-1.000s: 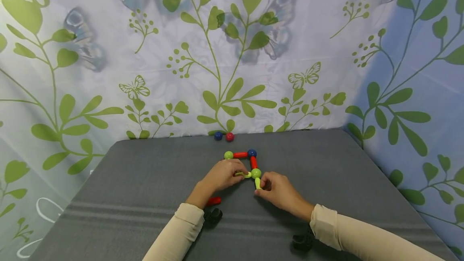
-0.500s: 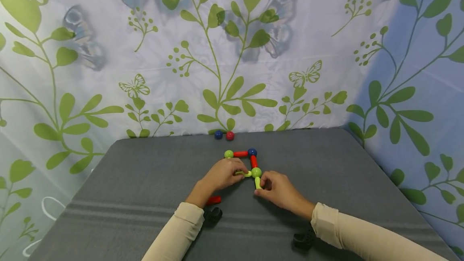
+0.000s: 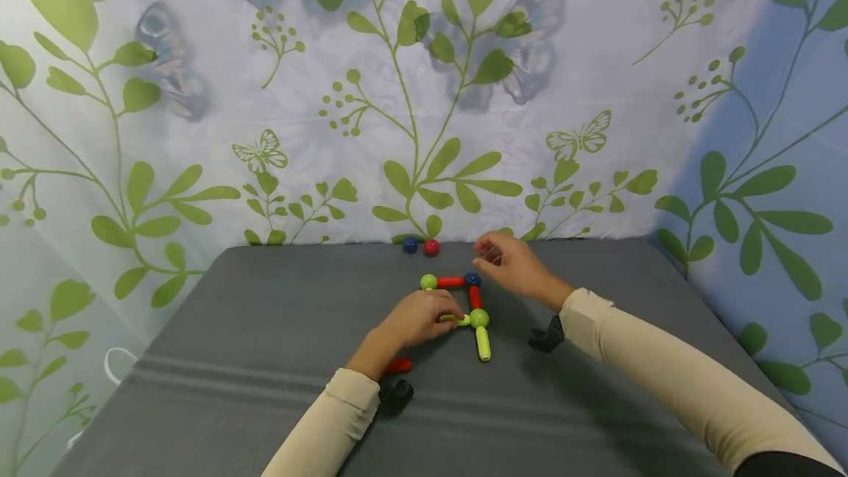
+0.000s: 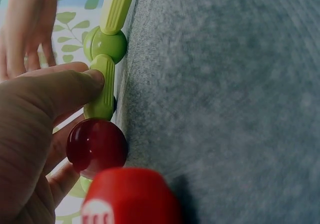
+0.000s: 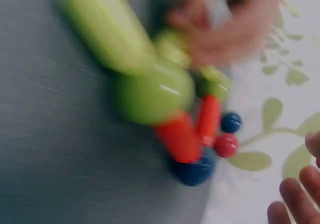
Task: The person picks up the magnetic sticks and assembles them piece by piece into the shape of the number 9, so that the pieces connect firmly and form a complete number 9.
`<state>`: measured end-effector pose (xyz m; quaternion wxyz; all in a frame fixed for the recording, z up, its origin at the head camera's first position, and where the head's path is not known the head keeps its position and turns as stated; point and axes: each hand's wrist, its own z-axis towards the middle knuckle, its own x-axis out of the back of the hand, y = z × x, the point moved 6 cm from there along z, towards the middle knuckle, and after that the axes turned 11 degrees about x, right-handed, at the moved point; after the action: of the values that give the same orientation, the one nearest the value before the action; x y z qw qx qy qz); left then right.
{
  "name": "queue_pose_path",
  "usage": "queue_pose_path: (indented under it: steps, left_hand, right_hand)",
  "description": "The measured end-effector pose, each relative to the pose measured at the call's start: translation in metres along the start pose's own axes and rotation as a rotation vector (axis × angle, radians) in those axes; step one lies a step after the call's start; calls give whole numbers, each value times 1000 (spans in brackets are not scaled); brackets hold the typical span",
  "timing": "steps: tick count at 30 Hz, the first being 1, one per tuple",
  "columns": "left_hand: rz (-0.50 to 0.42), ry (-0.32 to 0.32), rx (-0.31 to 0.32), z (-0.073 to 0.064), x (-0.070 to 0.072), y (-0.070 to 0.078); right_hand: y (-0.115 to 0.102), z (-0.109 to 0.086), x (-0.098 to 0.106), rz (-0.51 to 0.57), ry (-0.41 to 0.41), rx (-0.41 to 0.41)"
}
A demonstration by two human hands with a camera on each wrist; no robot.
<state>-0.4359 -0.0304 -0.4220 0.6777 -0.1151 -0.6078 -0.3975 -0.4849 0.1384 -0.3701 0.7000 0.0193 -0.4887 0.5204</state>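
My left hand pinches a light green magnetic rod between thumb and fingers. That rod joins a green ball to a dark red ball, which the hand hides in the head view. From the green ball, a second light green rod points toward me, and a red rod leads back to a blue ball. Another red rod links it to a far green ball. My right hand holds nothing, hovering behind the blue ball with fingers loosely bent.
A loose blue ball and a loose red ball lie at the back edge of the grey table. One red rod lies beside my left wrist. A patterned cloth hangs behind the table.
My right hand has let go of the near light green rod and moved back, toward the table's far edge. My left hand keeps its grip. The head view has shifted slightly.
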Motion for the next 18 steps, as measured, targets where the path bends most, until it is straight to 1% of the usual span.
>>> queue_pose_path:
  steps: [3, 6, 8, 11, 14, 16, 18]
  left_hand:
    - [-4, 14, -31, 1, 0, -1]
    - [-11, 24, -51, -2, 0, -1]
    - [-6, 25, -50, -2, 0, -1]
    - [-1, 17, -43, -1, 0, -1]
    - [8, 6, -36, 1, 0, -2]
    - [12, 6, -33, 1, 0, -4]
    - [18, 11, -31, 0, 1, -8]
  right_hand:
    - [13, 36, -5, 62, -8, 27]
    - [26, 61, -21, 120, -36, 14]
    - [35, 74, -34, 144, -58, -2]
    - [50, 87, -53, 154, -92, -48]
    - [63, 94, -70, 142, -132, -83]
    - [70, 99, -79, 124, -156, -85]
    - [76, 105, -87, 97, -178, -68]
